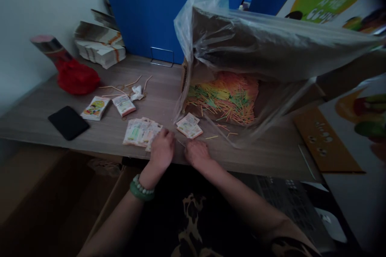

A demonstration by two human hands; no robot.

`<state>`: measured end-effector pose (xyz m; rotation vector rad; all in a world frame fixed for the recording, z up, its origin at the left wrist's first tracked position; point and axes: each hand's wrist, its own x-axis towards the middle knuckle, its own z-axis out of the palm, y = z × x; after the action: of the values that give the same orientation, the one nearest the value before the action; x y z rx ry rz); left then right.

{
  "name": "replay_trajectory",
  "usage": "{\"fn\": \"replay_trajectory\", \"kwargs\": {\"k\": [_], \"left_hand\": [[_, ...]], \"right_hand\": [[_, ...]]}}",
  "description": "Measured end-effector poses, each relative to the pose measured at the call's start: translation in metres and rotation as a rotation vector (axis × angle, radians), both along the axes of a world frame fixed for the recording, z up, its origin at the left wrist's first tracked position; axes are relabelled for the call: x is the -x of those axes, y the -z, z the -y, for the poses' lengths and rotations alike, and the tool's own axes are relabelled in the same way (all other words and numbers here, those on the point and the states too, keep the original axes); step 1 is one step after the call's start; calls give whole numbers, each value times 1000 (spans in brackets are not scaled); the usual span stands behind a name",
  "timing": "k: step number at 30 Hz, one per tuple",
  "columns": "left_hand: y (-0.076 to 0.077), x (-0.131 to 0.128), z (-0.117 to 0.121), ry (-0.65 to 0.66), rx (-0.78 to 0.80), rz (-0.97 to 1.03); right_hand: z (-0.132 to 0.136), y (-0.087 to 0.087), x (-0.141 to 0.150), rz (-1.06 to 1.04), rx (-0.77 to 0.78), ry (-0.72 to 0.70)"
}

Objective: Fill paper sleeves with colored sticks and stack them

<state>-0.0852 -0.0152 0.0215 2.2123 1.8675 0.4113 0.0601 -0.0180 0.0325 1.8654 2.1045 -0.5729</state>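
Observation:
My left hand [163,148] rests at the table's front edge, its fingers curled down at the right end of a fanned row of small printed packets [135,131]. What its fingertips grip is hidden. To its right, my right hand [197,152] is closed low on the tabletop, just in front of a pair of overlapping packets [189,125]. A thin pale line shows between the two hands, too faint to name. Beyond my right hand stands a box lined with clear plastic [262,44], holding a heap of thin coloured sticks [229,98].
Loose sticks [212,137] lie before the box. Two packet stacks [95,108] [124,105], a black flat case [68,123], crumpled tissue [136,92] and a red bag [76,77] occupy the left. Flattened cartons [101,50] are behind. A laptop [283,200] sits below the tabletop, right.

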Motion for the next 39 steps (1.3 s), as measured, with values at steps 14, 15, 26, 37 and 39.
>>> {"fn": "replay_trajectory", "kwargs": {"k": [14,15,26,37,39], "left_hand": [[24,-58,10,331,225,193],[27,-60,11,343,213,277],[11,-63,-18,125,4,48],[0,-64,-18,141,46,-189],[0,-61,-21,99,54,-151]], "right_hand": [[24,-6,-48,-91,-170,-92],[27,-4,-51,-82,-191,-93],[-3,7,-92,-9,-343,41],[17,12,-94,92,-327,-25],[16,12,-94,101,-322,-57]]}}
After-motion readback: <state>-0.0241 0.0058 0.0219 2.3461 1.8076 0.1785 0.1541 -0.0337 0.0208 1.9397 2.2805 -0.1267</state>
